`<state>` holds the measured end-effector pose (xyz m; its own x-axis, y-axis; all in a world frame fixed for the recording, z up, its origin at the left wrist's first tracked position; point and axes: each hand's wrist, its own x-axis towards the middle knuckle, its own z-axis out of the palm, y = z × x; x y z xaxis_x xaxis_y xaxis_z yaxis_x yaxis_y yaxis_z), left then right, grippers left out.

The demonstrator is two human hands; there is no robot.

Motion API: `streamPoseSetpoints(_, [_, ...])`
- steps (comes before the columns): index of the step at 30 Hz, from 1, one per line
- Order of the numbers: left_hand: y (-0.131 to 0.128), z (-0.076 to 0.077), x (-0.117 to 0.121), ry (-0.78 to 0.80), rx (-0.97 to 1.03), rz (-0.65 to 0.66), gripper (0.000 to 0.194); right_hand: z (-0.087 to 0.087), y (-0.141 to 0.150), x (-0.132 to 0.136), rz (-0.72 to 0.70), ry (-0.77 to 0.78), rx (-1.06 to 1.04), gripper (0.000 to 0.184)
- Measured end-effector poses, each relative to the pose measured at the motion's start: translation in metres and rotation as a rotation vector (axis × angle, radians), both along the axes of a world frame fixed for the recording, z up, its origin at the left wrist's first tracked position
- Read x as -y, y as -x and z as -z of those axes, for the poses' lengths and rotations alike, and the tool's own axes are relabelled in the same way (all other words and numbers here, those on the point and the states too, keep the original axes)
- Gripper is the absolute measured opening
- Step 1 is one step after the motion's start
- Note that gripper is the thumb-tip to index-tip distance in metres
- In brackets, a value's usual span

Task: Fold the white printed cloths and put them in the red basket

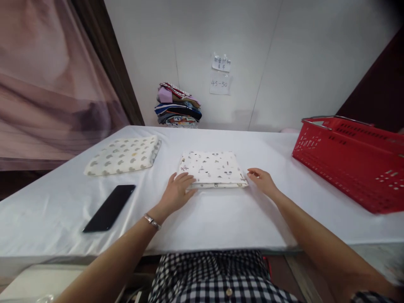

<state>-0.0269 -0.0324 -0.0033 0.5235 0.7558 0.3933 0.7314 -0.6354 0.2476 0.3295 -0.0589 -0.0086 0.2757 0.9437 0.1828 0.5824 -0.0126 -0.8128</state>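
Observation:
A white cloth with small printed figures [211, 166] lies folded into a flat rectangle at the middle of the table. My left hand [177, 191] rests at its near left corner, fingers stretched out and touching the fabric. Just off the right edge of the cloth is my right hand [261, 180], its fingers loosely curved and apart, holding nothing. To the left lies a second folded cloth, cream with grey mushroom-like shapes [124, 155]; neither hand touches it.
A black phone [110, 208] lies on the white-covered table [214, 227], left of my left forearm. A red plastic basket [350, 162] stands at the right. Behind the table's far edge, a stack of folded clothes [178, 105] sits by the wall, near two paper notes [220, 84].

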Motion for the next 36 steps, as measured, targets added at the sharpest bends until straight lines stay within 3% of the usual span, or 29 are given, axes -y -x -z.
streamPoseSetpoints(5, [-0.027,-0.002,-0.006,-0.028,0.065,0.082,0.025,-0.011,0.014,0.007,-0.359,-0.074,0.195,0.021])
streamPoseSetpoints(13, [-0.031,0.003,-0.018,0.063,0.141,0.062,0.023,-0.014,0.039,-0.007,-0.518,-0.165,0.570,0.022])
streamPoseSetpoints(18, [-0.027,0.009,-0.021,0.004,0.184,0.076,0.021,-0.011,0.059,-0.018,-0.559,-0.228,0.693,0.024])
streamPoseSetpoints(23, [-0.022,0.008,-0.021,-0.014,0.147,0.071,0.020,0.001,0.078,-0.019,-0.511,-0.289,0.655,0.026])
streamPoseSetpoints(31, [-0.019,0.002,-0.018,-0.011,0.114,0.065,0.025,0.007,0.074,-0.014,-0.496,-0.337,0.567,0.028])
streamPoseSetpoints(36, [-0.017,0.000,-0.016,-0.061,0.082,0.123,0.023,0.005,0.073,-0.013,-0.543,-0.364,0.625,0.027])
